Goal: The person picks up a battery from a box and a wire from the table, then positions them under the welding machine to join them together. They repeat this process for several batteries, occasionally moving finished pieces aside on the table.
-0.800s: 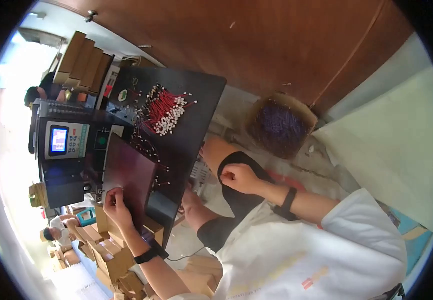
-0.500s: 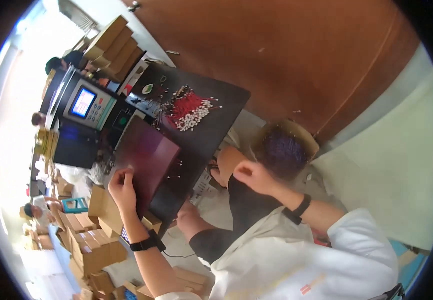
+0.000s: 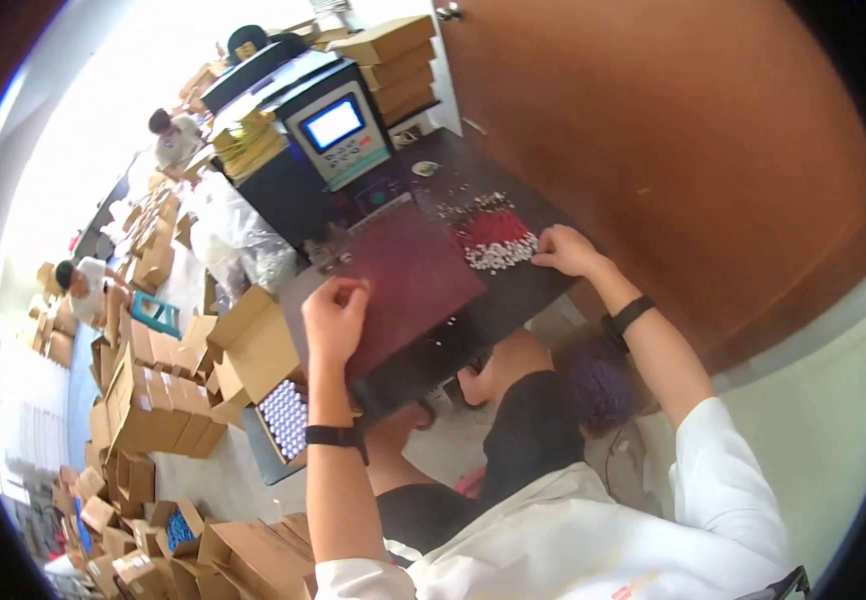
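Observation:
My right hand [image 3: 565,250] is at the right edge of a pile of red wires [image 3: 488,228] with white ends, its fingertips closed together against those ends. Whether a wire is between them is too small to tell. My left hand [image 3: 335,318] is held over the left part of a dark red mat [image 3: 418,275], fingers curled and thumb pressed to the index finger. What it pinches, if anything, I cannot make out. A few loose white-tipped pieces [image 3: 451,321] lie by the mat's near edge on the dark table [image 3: 528,292].
A machine with a lit screen [image 3: 338,130] stands behind the mat. Left of the table are an open carton [image 3: 253,340] and a tray of white-and-purple round pieces [image 3: 283,415]. A bin of dark purple material [image 3: 593,385] sits below right. Two people work among cartons farther left.
My right hand has gone from above the bin and my knee to the wire pile. My left hand stays over the mat, still pinched. The view has turned, shifting the table rightward.

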The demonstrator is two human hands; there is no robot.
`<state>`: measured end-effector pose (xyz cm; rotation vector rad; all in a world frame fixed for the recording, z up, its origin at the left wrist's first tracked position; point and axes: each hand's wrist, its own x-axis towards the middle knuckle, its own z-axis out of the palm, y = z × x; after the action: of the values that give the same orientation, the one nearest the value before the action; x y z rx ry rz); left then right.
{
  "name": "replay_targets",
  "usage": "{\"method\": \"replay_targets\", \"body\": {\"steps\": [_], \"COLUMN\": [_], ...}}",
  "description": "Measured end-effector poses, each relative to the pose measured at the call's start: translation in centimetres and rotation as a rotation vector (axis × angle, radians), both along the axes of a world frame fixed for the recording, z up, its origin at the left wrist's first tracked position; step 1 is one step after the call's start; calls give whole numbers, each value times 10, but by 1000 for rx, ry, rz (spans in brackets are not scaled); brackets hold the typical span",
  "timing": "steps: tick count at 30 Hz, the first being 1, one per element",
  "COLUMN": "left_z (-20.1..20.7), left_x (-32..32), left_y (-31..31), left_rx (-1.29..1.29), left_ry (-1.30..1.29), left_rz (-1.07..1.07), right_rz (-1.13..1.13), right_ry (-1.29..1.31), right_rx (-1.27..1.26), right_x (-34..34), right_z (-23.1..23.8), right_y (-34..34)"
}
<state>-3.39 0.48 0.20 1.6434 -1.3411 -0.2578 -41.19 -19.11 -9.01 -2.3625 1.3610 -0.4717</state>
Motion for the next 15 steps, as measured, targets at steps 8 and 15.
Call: {"method": "replay_targets", "body": {"steps": [8,15], "left_z": [9,8], "left_x": [3,5], "left_y": [12,11], "left_rx": [7,-31], "left_ry": [-5,-27], "left_rz": [48,47], "right_rz": [168,68], "right_ry": [174,349], "right_rx": [141,100], "right_x": [15,32], "right_z": [38,92], "right_y": [-13,3]}}
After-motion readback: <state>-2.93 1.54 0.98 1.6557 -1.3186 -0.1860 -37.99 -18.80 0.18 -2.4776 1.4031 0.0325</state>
